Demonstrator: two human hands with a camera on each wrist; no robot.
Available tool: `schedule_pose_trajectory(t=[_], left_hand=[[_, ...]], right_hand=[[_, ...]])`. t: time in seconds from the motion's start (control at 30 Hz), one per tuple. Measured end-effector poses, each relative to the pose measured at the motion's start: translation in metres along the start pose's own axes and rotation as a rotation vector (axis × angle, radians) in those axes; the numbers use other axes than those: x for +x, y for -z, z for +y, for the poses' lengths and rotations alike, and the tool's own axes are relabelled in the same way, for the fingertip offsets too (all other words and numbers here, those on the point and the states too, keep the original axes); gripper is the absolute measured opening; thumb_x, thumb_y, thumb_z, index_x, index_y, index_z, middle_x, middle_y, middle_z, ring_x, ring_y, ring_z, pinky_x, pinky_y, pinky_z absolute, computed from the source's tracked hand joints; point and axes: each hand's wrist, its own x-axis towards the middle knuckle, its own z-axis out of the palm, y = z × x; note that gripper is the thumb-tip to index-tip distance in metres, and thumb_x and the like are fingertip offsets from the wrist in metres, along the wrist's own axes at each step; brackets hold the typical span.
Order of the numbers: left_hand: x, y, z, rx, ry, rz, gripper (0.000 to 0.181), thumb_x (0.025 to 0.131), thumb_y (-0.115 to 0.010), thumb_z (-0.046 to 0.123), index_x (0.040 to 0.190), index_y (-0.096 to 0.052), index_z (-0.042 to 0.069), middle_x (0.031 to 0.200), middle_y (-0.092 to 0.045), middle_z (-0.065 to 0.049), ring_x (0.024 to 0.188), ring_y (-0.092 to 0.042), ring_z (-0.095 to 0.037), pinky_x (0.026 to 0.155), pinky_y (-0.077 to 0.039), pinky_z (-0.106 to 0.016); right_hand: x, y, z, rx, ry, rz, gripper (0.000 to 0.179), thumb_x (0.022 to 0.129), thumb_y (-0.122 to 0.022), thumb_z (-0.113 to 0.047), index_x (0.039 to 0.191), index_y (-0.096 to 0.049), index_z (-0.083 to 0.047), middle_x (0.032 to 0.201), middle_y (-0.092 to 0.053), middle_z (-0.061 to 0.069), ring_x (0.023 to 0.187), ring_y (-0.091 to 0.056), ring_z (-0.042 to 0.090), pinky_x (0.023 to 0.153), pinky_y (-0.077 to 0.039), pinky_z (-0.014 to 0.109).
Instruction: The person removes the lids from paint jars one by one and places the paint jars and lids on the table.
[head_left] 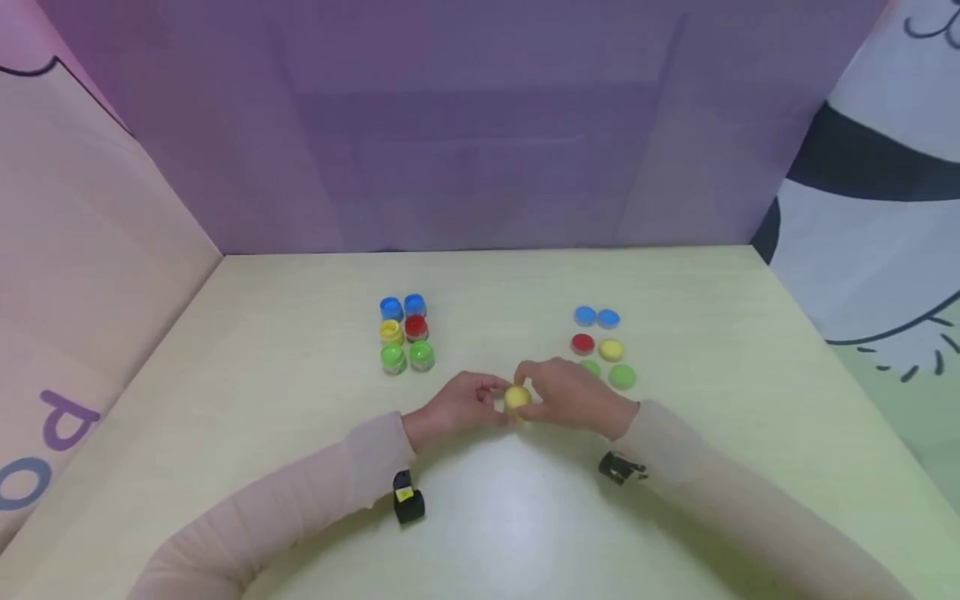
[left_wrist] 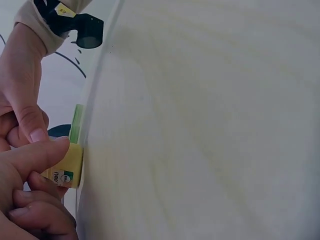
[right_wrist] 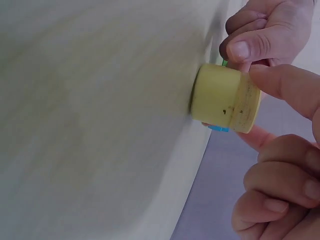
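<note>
A small yellow jar (head_left: 517, 397) stands upright on the table between my two hands. My right hand (head_left: 572, 395) pinches its lid (right_wrist: 246, 105) at the top, thumb on one side and index finger on the other, the remaining fingers curled in. From the other side my left hand (head_left: 467, 402) holds the jar between thumb and index finger. The jar's printed label (left_wrist: 61, 177) shows in the left wrist view, partly covered by the left hand. Dark specks mark the yellow body (right_wrist: 215, 95) in the right wrist view.
Left of centre stand several uncapped jars in pairs: blue (head_left: 391, 308), yellow (head_left: 391, 332) beside red (head_left: 416, 327), and green (head_left: 422, 356). Matching lids lie to the right: blue (head_left: 585, 316), red (head_left: 582, 343), yellow (head_left: 611, 349), green (head_left: 622, 377). A purple panel (head_left: 480, 167) rises behind the table.
</note>
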Motion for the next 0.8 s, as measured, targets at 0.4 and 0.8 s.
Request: schedule_pose_trajectory(t=[0.4, 0.8], left_hand=[[0.005, -0.006, 0.003, 0.021, -0.03, -0.017, 0.038, 0.076, -0.078, 0.012, 0.112, -0.068, 0.01, 0.063, -0.05, 0.002, 0.058, -0.043, -0.01, 0.055, -0.036, -0.021], [0.003, -0.005, 0.001, 0.008, 0.004, -0.042, 0.033, 0.081, -0.074, 0.015, 0.113, -0.069, 0.015, 0.101, -0.068, 0.002, 0.09, -0.054, -0.012, 0.085, -0.044, -0.029]], right_hand=[[0.002, -0.001, 0.005, 0.03, 0.045, 0.01, 0.026, 0.081, -0.074, -0.024, 0.095, -0.061, -0.007, 0.059, -0.046, -0.007, 0.053, -0.037, 0.005, 0.05, -0.034, 0.018], [0.001, -0.008, -0.005, -0.044, -0.047, -0.01, 0.019, 0.086, -0.069, -0.021, 0.093, -0.058, -0.008, 0.068, -0.052, -0.004, 0.06, -0.046, 0.01, 0.058, -0.041, 0.021]])
